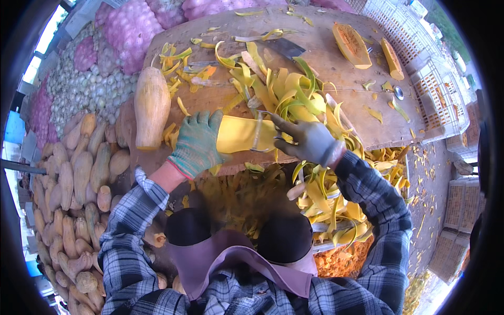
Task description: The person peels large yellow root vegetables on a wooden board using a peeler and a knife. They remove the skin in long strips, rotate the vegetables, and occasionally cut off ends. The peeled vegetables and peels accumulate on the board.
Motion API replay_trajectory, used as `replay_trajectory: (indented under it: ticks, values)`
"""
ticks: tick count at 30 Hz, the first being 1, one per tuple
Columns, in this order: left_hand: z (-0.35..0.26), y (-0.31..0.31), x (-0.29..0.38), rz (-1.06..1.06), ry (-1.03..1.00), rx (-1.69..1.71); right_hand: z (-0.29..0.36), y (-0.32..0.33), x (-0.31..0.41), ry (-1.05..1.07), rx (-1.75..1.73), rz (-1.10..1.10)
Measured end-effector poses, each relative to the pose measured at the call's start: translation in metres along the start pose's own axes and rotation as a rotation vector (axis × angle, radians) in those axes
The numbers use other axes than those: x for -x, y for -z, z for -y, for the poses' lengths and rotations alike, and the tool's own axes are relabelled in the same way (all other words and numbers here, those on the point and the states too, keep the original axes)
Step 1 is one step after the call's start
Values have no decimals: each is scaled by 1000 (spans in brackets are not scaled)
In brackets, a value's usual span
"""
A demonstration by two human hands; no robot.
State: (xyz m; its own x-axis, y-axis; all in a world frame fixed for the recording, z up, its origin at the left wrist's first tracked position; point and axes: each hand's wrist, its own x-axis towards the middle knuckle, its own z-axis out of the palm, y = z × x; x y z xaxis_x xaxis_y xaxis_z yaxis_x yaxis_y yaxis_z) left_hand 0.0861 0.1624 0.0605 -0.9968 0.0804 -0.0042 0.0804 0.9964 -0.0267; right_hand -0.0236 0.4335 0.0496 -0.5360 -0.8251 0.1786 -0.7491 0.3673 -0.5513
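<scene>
My left hand (200, 142), in a green knit glove, grips one end of a peeled yellow squash (236, 134) above the near edge of the wooden table. My right hand (309, 138), in a grey-white coated glove, holds a metal peeler (258, 132) whose blade lies across the squash. Behind and beside my right hand is a heap of yellow-green peel strips (291, 88). An unpeeled tan squash (152, 106) stands to the left of my left hand on the table. The far end of the held squash is partly hidden by my right hand.
A cleaver blade (285, 47) lies among peels at the back. Right of it are a halved squash (351, 45), a cut wedge (391, 59) and a spoon (398, 93). Whole squashes (82, 173) are piled left; a peel-filled container (334, 212) is below right; plastic crates (441, 92) stand right.
</scene>
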Motion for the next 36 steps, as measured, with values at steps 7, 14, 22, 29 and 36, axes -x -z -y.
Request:
replay_trajectory:
  ticks: [7,14,22,29,36]
  values:
    - [6,-25,19,-345,-150,-68,-22,6,23,-154,-6,147]
    - [4,-29,21,-348,-121,-22,-21,31,76,-216,170,38]
    - [22,-23,25,-306,-71,141,33,4,-69,62,47,280]
    - [24,-35,31,-367,-46,108,-22,61,73,-327,509,334]
    - [23,-1,4,-228,-128,-23,-9,28,68,-70,258,38]
